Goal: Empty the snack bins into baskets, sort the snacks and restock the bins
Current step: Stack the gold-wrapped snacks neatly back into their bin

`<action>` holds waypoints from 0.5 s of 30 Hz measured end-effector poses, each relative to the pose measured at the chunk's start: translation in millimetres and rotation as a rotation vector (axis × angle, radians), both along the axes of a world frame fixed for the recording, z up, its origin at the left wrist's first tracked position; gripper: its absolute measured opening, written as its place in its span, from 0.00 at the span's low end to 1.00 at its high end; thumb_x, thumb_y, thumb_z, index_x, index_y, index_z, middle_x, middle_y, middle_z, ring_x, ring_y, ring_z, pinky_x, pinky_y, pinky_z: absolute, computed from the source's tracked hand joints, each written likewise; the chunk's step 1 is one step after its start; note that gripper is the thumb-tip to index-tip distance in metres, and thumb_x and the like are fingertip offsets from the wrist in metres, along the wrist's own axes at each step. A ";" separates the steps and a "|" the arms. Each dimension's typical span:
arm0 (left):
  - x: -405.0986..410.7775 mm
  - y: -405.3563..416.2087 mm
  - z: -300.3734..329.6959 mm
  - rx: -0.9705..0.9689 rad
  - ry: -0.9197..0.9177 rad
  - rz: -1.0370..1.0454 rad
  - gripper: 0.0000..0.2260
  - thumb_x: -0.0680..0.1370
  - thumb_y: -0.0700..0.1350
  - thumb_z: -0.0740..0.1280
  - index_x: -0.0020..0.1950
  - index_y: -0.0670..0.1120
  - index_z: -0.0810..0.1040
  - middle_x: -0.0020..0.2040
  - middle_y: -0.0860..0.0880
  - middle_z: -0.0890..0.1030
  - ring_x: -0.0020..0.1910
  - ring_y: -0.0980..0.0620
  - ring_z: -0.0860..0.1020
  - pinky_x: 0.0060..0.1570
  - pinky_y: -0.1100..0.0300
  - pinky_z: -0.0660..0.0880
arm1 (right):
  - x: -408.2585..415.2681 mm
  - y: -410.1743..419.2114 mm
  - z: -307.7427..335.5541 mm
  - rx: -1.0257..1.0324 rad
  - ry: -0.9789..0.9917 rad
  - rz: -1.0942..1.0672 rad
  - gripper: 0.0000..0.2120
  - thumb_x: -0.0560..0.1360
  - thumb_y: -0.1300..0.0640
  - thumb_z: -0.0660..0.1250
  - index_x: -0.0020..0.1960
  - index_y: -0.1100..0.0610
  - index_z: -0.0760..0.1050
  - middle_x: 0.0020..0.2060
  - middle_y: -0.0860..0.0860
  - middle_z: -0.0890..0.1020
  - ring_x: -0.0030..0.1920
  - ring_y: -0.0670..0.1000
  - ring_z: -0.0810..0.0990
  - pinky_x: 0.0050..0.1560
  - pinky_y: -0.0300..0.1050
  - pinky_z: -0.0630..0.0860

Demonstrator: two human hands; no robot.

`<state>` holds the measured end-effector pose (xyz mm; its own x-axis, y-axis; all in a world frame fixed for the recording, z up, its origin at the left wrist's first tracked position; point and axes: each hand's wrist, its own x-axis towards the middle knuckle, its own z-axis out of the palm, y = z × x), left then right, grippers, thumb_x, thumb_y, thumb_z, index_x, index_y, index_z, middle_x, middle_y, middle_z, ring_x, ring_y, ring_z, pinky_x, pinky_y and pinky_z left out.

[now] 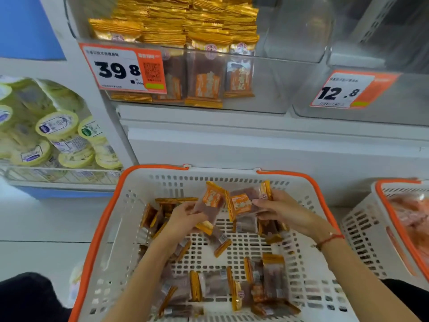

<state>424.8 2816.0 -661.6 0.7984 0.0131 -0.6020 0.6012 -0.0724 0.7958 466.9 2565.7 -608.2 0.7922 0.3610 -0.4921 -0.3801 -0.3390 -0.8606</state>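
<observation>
**Restocking under way: one bin part-filled, basket still holds loose packets**

The clear bin (185,54) on the shelf above already carries neat stacks of gold-edged packets along its left and middle, with bare space on its right side, so I judge the refill well begun but not finished. The neighbouring bin (371,66) to the right looks empty.

Below it, the white basket (111,228) with orange handles holds scattered snack packets (274,277) along its near edge and left side; these remain to be gathered.

Over the far half of the basket, the left hand (183,217) pinches one packet (210,205) between thumb and fingers, and the right hand (278,210) grips a small bundle of packets (246,201), fingers curled round it.

The packets are flat, clear-windowed pouches showing dark reddish-brown contents, with orange labels and crimped gold ends. A second basket (362,228) at the right edge holds pinkish goods.
</observation>
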 end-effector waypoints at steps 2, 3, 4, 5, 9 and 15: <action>-0.9 7.6 10.2 0.075 -0.101 0.048 0.16 0.73 0.39 0.73 0.61 0.44 0.78 0.52 0.46 0.82 0.45 0.52 0.81 0.35 0.67 0.75 | -3.1 5.2 16.4 0.039 -0.017 -0.008 0.10 0.77 0.58 0.67 0.58 0.56 0.78 0.50 0.53 0.85 0.51 0.51 0.84 0.45 0.39 0.78; -2.8 10.1 18.9 0.069 -0.133 0.089 0.15 0.72 0.39 0.74 0.58 0.43 0.81 0.49 0.47 0.84 0.44 0.54 0.81 0.36 0.68 0.75 | -6.4 9.3 25.8 0.048 -0.024 0.000 0.10 0.76 0.58 0.68 0.57 0.56 0.78 0.50 0.54 0.85 0.51 0.52 0.84 0.46 0.39 0.78; -3.5 12.4 23.1 0.035 -0.150 0.118 0.11 0.72 0.39 0.74 0.54 0.43 0.83 0.45 0.49 0.85 0.42 0.55 0.82 0.38 0.68 0.75 | -7.3 9.9 29.7 0.058 -0.041 0.020 0.11 0.75 0.57 0.69 0.58 0.56 0.78 0.50 0.54 0.85 0.51 0.53 0.84 0.46 0.40 0.78; -6.1 10.9 33.2 -0.013 -0.148 0.131 0.08 0.72 0.41 0.74 0.50 0.42 0.84 0.42 0.49 0.85 0.41 0.56 0.83 0.40 0.68 0.76 | -9.7 12.7 36.7 0.072 -0.056 0.024 0.12 0.75 0.57 0.70 0.58 0.55 0.79 0.50 0.54 0.85 0.51 0.54 0.84 0.46 0.40 0.78; -11.2 7.8 40.4 -0.224 -0.128 0.190 0.20 0.67 0.56 0.75 0.49 0.41 0.85 0.44 0.46 0.85 0.47 0.51 0.82 0.50 0.56 0.74 | -13.9 23.3 41.0 0.195 -0.080 -0.108 0.10 0.75 0.61 0.69 0.56 0.57 0.79 0.45 0.52 0.86 0.46 0.50 0.85 0.43 0.40 0.80; -8.8 -4.8 45.3 -0.206 -0.025 0.146 0.15 0.81 0.50 0.62 0.53 0.39 0.81 0.38 0.46 0.81 0.37 0.48 0.78 0.48 0.54 0.73 | -16.8 38.8 38.8 -0.203 -0.381 0.199 0.16 0.69 0.57 0.77 0.55 0.52 0.79 0.47 0.45 0.83 0.47 0.43 0.82 0.48 0.37 0.77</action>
